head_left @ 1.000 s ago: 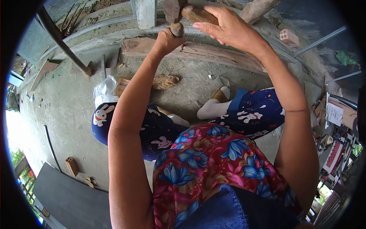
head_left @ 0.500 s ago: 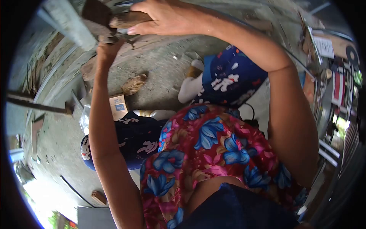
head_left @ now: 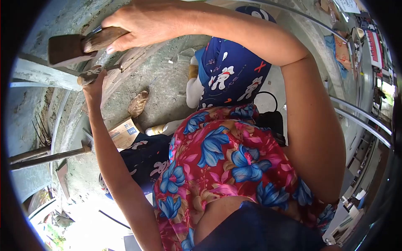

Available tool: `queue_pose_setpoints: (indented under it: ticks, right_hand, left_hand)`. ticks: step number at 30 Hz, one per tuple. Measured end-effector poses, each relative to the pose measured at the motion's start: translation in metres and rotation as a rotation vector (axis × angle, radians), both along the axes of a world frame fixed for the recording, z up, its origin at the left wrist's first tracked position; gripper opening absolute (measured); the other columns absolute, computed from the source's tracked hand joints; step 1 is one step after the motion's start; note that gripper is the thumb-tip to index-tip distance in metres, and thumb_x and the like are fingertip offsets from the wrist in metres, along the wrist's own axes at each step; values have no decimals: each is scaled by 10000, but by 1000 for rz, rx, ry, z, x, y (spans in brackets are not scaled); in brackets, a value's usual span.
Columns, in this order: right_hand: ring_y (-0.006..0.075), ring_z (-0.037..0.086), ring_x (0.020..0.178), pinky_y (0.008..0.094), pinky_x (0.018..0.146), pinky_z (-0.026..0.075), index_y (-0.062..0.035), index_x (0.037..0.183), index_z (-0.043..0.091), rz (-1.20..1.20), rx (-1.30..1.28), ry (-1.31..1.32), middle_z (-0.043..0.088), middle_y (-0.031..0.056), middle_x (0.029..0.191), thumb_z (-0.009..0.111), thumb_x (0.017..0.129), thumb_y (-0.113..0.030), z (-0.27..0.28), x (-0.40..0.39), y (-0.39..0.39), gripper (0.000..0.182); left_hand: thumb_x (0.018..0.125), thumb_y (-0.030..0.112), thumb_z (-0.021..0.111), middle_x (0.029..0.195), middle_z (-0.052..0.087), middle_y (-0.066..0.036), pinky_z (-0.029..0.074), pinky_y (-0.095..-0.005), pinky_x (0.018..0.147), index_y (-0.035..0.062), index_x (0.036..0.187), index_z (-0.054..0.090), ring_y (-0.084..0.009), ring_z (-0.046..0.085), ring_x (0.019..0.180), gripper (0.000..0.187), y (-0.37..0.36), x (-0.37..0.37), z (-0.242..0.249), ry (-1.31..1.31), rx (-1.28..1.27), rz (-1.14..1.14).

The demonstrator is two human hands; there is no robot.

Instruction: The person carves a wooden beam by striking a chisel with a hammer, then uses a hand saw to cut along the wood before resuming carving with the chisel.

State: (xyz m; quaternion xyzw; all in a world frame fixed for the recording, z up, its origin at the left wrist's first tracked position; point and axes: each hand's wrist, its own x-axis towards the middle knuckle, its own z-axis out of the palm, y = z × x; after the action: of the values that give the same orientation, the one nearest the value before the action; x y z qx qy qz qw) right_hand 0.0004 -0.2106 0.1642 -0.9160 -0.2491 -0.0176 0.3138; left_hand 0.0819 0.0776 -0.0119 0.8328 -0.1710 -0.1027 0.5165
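My right hand [head_left: 140,26] is closed around the handle of a wooden-handled tool with a broad rusty head [head_left: 67,50]. The head is squarish and brown, and it points left, close to the end of a grey beam [head_left: 46,73]. Just below it, my left hand [head_left: 94,85] grips a short wooden piece [head_left: 88,76] with a rounded end by the beam. A thin dark end [head_left: 114,67] sticks out to the right above my left fingers; what it belongs to I cannot tell.
A cardboard box [head_left: 124,133] and a dry leaf [head_left: 138,103] lie on the concrete floor near my feet. A wooden pole [head_left: 54,158] juts in from the left. Metal tubes [head_left: 364,121] and cluttered goods [head_left: 372,46] are on the right.
Both hands have shifted left and down in view, the tool's head has swung left and lower, and the wooden piece in my left hand shows more clearly. The view has turned slightly.
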Motion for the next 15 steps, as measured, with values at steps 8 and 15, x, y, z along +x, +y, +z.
queue_pose_setpoints:
  ticks: [8, 15]
  right_hand:
    - [228, 576, 530, 358, 526, 479, 11, 909, 605, 45, 25, 52, 615, 117, 672, 674, 843, -316, 7, -10, -3, 340]
    - [119, 552, 528, 275, 457, 430, 61, 945, 591, -325, -195, 154, 596, 74, 655, 625, 889, -262, 120, -68, -62, 329]
  left_hand:
    - [825, 36, 666, 888, 649, -53, 487, -244, 765, -29, 1034, 634, -113, 609, 800, 220, -10, -5, 8, 30, -47, 12]
    - [847, 52, 647, 853, 654, -58, 495, -238, 779, -17, 1071, 635, -111, 619, 799, 234, -7, -5, 9, 38, 20, -13]
